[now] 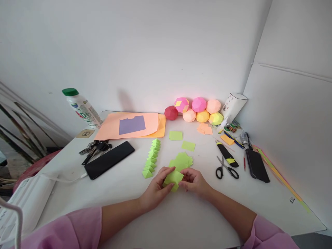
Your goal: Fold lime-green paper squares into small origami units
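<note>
A small green paper piece [174, 177] is held between my two hands near the middle of the table. My left hand [157, 188] pinches its left side between thumb and fingers. At its right edge, my right hand [195, 182] has thumb and fingers closed on it. Just beyond lies a loose pile of green paper pieces [181, 160]. Two flat green rectangles, one a small stack [176, 135] and one lying alone [188, 146], are farther back. Left of the pile, a row of folded green paper units [151, 159] runs away from me.
Scissors [226, 168], a utility knife [227, 155] and a black phone [256, 165] lie to the right. Paper balls [199, 104] sit against the wall. At left are a power bank-like black slab [110, 160], keys [95, 148], a bottle [84, 110] and orange sheets [109, 128].
</note>
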A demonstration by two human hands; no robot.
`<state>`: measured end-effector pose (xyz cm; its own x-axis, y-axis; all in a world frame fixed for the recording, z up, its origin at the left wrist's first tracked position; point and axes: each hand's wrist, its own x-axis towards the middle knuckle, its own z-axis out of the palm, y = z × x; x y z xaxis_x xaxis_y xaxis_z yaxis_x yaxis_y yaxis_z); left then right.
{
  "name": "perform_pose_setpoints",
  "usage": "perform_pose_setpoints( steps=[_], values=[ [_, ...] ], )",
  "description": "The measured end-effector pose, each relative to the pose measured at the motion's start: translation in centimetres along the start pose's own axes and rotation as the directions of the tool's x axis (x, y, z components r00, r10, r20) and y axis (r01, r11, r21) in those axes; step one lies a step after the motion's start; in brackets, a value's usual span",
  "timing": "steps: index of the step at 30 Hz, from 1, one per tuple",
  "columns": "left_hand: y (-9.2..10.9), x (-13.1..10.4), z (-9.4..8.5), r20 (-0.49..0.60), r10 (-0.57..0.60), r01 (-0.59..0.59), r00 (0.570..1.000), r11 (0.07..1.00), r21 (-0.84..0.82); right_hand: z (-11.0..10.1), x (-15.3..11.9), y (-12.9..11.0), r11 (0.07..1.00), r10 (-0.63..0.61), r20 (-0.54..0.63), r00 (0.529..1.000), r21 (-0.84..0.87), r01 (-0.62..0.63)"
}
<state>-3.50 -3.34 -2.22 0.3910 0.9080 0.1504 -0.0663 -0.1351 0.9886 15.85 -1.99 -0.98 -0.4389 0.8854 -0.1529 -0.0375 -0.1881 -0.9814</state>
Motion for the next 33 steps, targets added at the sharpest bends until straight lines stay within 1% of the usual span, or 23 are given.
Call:
perform_pose_setpoints(
  steps=[3,7,11,14,17,20,25,28,33],
  values=[
    [0.0,-0.1,0.0,-0.004,-0.022,0.022,1.0,1.0,0.013,0.0,-0.1,-0.3,1.0,-0.016,0.015,1.0,-0.022,0.016],
    [-0.1,-0.1,0.1,-0.022,-0.056,0.057,0.998,0.997,0.055,0.1,-0.2,-0.8,0.992,-0.097,0.031,0.995,-0.079,0.099],
    [-0.3,-0.1,0.1,-0.05,-0.048,0.053,0.998,0.991,0.121,0.1,-0.2,-0.7,0.985,-0.128,0.03,0.991,-0.116,0.13],
    [-0.2,-0.1,0.1,-0.049,-0.025,0.032,0.998,0.988,0.152,0.1,-0.2,-0.6,0.984,-0.128,0.015,0.992,-0.121,0.129],
    [0.4,0.1,0.1,-0.022,-0.021,0.024,1.0,0.984,0.175,0.2,-0.2,-0.8,0.989,-0.117,-0.007,0.993,-0.097,0.116],
    [1.2,0.2,0.2,0.023,-0.049,0.043,0.999,0.978,0.202,0.3,-0.2,-1.0,0.993,-0.094,-0.018,0.995,-0.068,0.093],
    [2.2,0.2,0.3,0.043,-0.081,0.067,0.996,0.964,0.257,0.3,-0.2,-0.8,0.998,-0.055,-0.038,0.998,-0.01,0.055],
    [2.4,0.3,0.3,0.058,-0.093,0.074,0.994,0.96,0.27,0.1,-0.1,-0.5,0.999,-0.035,-0.054,0.998,0.006,0.035],
    [2.4,0.2,0.2,0.061,-0.086,0.066,0.994,0.957,0.282,-0.1,0.0,-0.1,0.999,-0.047,-0.035,0.998,-0.003,0.047]
  ],
)
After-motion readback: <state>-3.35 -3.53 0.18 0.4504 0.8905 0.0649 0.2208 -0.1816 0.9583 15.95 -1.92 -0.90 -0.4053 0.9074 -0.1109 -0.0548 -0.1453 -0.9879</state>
